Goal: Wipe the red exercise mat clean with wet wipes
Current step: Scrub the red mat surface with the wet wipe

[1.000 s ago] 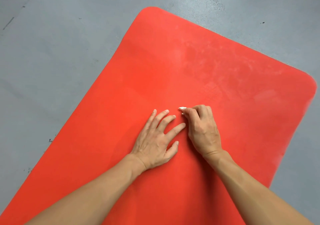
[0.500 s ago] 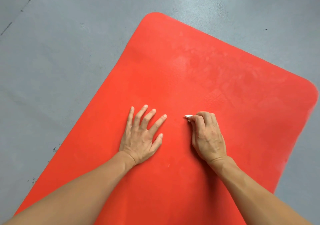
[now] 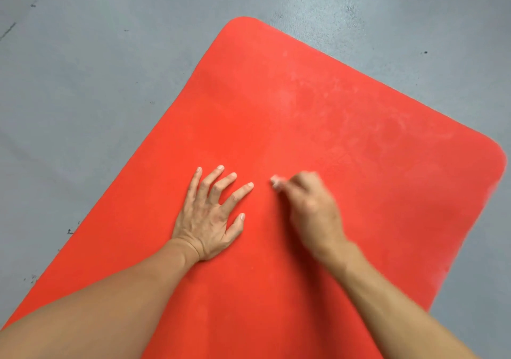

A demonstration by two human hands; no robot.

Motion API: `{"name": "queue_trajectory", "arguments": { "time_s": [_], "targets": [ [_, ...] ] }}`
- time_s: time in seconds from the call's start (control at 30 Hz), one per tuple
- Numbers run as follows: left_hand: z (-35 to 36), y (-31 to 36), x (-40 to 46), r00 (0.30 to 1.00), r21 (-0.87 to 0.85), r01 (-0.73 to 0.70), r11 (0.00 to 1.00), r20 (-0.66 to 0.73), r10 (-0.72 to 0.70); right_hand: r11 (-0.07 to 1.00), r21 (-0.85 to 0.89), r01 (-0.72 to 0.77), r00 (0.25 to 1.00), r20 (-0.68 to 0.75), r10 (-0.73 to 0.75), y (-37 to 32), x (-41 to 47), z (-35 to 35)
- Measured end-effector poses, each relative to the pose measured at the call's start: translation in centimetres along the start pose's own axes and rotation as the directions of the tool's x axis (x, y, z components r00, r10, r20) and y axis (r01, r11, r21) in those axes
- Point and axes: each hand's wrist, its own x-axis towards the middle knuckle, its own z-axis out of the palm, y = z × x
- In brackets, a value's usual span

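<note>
The red exercise mat lies diagonally on a grey floor, its far right part marked with pale dusty smears. My left hand presses flat on the mat with fingers spread. Beside it, my right hand is curled and blurred with motion, pinching a small white wet wipe that pokes out from the fingertips against the mat. Most of the wipe is hidden inside the fist.
Grey concrete floor surrounds the mat on the left, far side and right, with a few dark scuffs and specks. The mat's far corner and its rounded right corner are in view.
My left hand slid left, away from my right hand, and spread flat. My right hand with the wipe is now blurred and moving over the mat.
</note>
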Motion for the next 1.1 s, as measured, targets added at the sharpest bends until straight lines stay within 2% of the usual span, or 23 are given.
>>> {"name": "queue_trajectory", "arguments": {
  "time_s": [0.1,0.17,0.33,0.43,0.5,0.6,0.67,0.73,0.8,0.83,0.87,0.93,0.97,1.03,1.07,1.1],
  "targets": [
    [0.0,0.0,0.0,1.0,-0.024,-0.005,1.0,-0.015,0.005,0.958,-0.058,-0.281,0.942,-0.208,0.264,5.6,4.2,-1.9],
    [0.0,0.0,0.0,1.0,-0.029,-0.008,1.0,-0.019,0.007,0.927,-0.064,-0.37,0.907,-0.241,0.346,5.0,4.5,-1.2],
    [-0.1,0.0,0.1,1.0,-0.029,-0.005,1.0,-0.015,0.005,0.986,0.007,-0.169,0.985,-0.02,0.169,-2.8,-0.8,1.7],
    [-0.1,0.0,0.1,1.0,-0.041,-0.004,0.999,-0.011,0.003,0.999,0.026,-0.034,0.999,0.037,0.033,-1.3,-0.5,1.1],
    [-0.1,-0.1,0.1,1.0,-0.047,-0.003,0.999,-0.014,0.002,0.995,0.0,-0.096,0.995,-0.033,0.096,1.5,1.8,0.6],
    [-0.1,-0.1,0.1,1.0,-0.055,-0.002,0.998,-0.02,0.001,0.935,-0.055,-0.35,0.92,-0.206,0.333,4.7,5.5,0.4],
    [-0.2,-0.1,0.1,1.0,-0.056,-0.005,0.998,-0.019,0.004,0.922,0.016,-0.388,0.906,-0.177,0.384,3.1,6.0,1.3],
    [-0.2,-0.1,0.1,1.0,-0.053,-0.007,0.999,-0.014,0.006,0.938,0.124,-0.322,0.945,-0.015,0.326,-0.5,4.3,2.2],
    [-0.1,0.0,0.2,1.0,-0.055,-0.01,0.998,-0.017,0.009,0.988,0.123,-0.096,0.984,0.163,0.075,-3.2,1.5,2.2],
    [-0.1,0.0,0.2,1.0,-0.057,-0.01,0.998,-0.016,0.009,0.995,0.081,0.059,0.979,0.188,-0.073,-2.9,0.8,1.9],
    [-0.1,0.0,0.1,1.0,-0.057,-0.008,0.998,-0.016,0.007,0.989,0.062,0.135,0.975,0.168,-0.143,-1.8,1.4,1.3],
    [-0.2,-0.1,0.2,1.0,-0.061,-0.003,0.998,-0.015,0.002,1.0,-0.01,0.012,0.998,0.067,-0.011,1.6,3.9,0.5],
    [-0.2,-0.1,0.2,1.0,-0.065,-0.002,0.998,-0.014,0.001,0.988,-0.055,-0.146,0.989,-0.028,0.145,3.0,5.7,-0.1],
    [-0.2,0.0,0.2,1.0,-0.07,-0.002,0.998,-0.016,0.001,0.914,-0.06,-0.401,0.91,-0.144,0.39,4.8,7.7,-0.3],
    [-0.2,0.0,0.2,1.0,-0.07,-0.002,0.998,-0.014,0.001,0.902,-0.041,-0.431,0.89,-0.187,0.417,4.8,8.0,0.0],
    [-0.2,0.0,0.2,1.0,-0.068,-0.001,0.998,-0.01,0.0,0.916,-0.058,-0.398,0.904,-0.193,0.381,4.0,7.6,0.7]
  ]
}}
